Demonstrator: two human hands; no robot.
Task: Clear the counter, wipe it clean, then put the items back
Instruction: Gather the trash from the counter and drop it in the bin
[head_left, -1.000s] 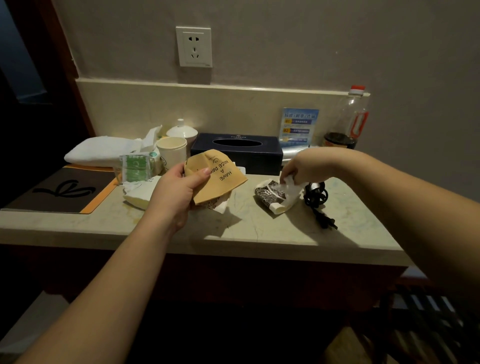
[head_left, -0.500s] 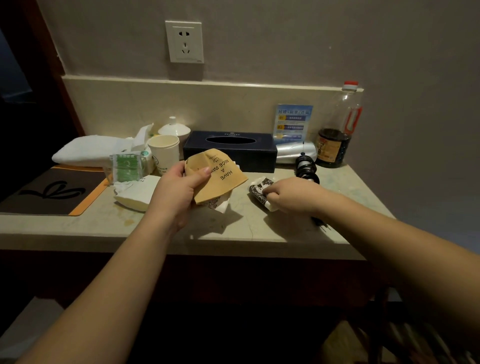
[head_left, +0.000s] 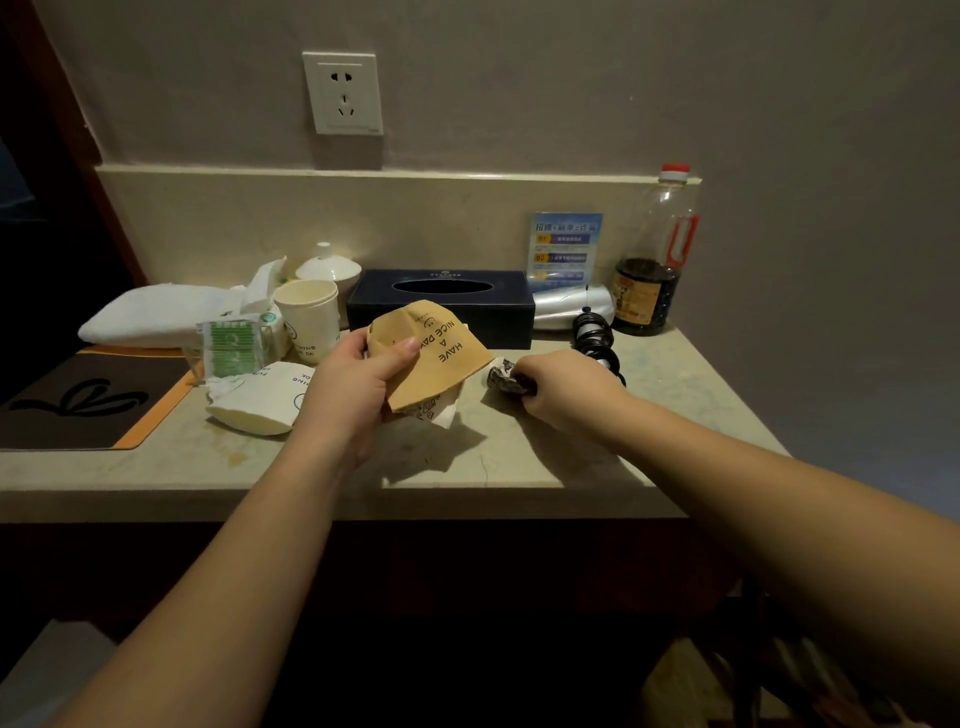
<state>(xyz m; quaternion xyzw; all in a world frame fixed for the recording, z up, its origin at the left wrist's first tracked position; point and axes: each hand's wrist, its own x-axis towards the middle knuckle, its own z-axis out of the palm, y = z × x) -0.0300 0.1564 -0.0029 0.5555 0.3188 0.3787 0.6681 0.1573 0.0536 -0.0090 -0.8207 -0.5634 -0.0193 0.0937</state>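
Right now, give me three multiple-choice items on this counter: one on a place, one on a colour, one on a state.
1. Where does the soy sauce bottle stand?
A. far right, at the back of the counter
B. on the dark mat
C. in front of the paper cup

2. What colour is the tissue box?
A. white
B. dark navy
C. orange

3. What is the right hand doing?
A. lying flat and open
B. gripping a crumpled printed wrapper
C. holding the black cord

Answers: 1 A, it stands by the right wall behind the coiled cord. 2 B, its top and sides are dark blue. 3 B, the fingers curl round the wrapper while the left hand holds a brown paper bag.
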